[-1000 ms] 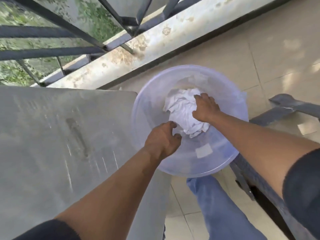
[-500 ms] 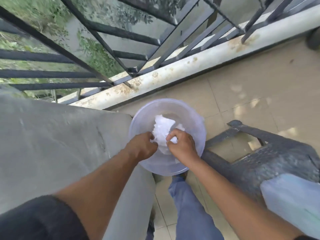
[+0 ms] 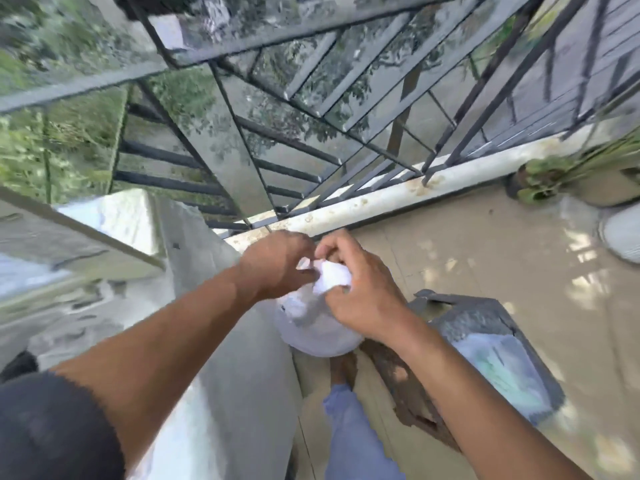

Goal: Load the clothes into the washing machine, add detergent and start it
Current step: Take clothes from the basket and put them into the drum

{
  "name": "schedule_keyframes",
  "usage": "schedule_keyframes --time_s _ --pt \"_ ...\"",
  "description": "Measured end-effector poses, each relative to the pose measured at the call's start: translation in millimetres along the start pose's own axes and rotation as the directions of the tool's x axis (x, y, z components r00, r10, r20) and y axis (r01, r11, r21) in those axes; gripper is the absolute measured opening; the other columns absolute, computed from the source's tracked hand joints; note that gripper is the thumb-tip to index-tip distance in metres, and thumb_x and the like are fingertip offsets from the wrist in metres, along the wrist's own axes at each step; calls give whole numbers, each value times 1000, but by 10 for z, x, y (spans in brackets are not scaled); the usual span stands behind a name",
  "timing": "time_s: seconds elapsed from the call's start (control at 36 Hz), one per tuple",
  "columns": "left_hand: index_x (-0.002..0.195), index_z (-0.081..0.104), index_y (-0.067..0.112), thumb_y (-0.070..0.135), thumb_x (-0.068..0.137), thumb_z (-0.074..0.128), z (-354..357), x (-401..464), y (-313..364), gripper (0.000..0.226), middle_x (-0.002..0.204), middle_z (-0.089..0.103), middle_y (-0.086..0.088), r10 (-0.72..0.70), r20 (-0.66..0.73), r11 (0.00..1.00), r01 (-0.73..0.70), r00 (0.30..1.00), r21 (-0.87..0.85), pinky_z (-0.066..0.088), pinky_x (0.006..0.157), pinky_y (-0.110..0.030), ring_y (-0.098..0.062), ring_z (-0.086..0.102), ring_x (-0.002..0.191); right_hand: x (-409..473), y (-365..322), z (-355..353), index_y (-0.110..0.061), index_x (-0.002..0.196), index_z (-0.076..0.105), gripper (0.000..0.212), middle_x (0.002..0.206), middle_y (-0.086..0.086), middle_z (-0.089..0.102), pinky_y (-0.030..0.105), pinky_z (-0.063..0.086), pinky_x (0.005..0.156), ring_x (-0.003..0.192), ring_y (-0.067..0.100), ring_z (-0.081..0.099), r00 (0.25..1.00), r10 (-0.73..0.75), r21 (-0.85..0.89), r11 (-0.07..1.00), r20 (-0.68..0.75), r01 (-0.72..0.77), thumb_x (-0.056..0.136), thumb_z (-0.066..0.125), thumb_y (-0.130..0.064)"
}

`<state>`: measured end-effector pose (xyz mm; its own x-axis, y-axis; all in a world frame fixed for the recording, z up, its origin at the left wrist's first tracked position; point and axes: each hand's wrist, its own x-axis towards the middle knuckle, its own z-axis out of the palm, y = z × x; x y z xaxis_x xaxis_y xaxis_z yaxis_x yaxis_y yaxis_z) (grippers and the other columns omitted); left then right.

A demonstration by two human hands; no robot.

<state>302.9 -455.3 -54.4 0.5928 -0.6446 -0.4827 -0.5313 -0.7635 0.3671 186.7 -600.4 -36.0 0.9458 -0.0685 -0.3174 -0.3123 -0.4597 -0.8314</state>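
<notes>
You've got the white cloth bunched up between both hands, raised above the translucent plastic basin that sits on the tiled floor below. Your left hand is closed on the cloth's left side, and your right hand is curled over the top of it, fingers pinching the fabric. More white laundry seems to lie in the basin, though blur makes that hard to tell.

So this looks like the loading step, early on. The washing machine stands just to your left, its grey top near your left forearm; whether the lid is open I cannot tell. Next, swing the bundle left over the machine, keeping any trailing ends gathered. The dark plastic chair sits close on your right.
</notes>
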Motion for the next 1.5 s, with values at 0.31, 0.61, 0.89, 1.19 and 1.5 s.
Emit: schedule_keyframes --time_s 0.31,0.61,0.89,1.19,1.5 --pt "118 78 31 36 101 68 -1068 -1251 483 20 97 78 -1 53 -450 976 -142 891 -166 45 71 -31 -21 58 74 -540 -650 -287 -31 131 45 57 126 -3 59 34 44 82 110 25 57 970 -133 -349 935 -202 56 82 73 -19" --pt "103 71 -1 7 107 58 -1635 -2162 859 15 95 79 -20 -113 -587 518 -456 802 -723 66 78 -53 -24 78 76 -666 -633 -131 -21 113 64 25 94 3 66 40 47 72 99 37 66 921 65 -287 940 -384 -186 98 60 -41" --pt "105 68 10 12 108 56 -1737 -2782 644 12 112 75 -25 -220 -560 161 -537 799 -828 66 87 -47 -38 78 96 -977 -1325 -241 -8 128 64 64 119 18 67 53 59 85 109 33 63 993 111 836 541 31 -86 90 69 -59" --pt "120 64 48 57 86 79 -789 -2980 131 38 135 68 17 -471 -319 154 -279 822 -948 43 107 -64 -10 63 123 -1391 -2382 -252 -1 147 41 52 141 24 46 60 17 120 135 42 35 970 -183 975 180 160 -127 110 24 -33" --pt "140 60 3 58 101 55 -380 -3315 -4 68 127 73 -22 -280 -317 -546 -422 906 -724 56 101 -47 -33 71 121 -1478 -2685 511 2 156 31 62 138 27 58 63 11 125 136 42 50 896 -364 966 137 255 -220 105 39 -32"
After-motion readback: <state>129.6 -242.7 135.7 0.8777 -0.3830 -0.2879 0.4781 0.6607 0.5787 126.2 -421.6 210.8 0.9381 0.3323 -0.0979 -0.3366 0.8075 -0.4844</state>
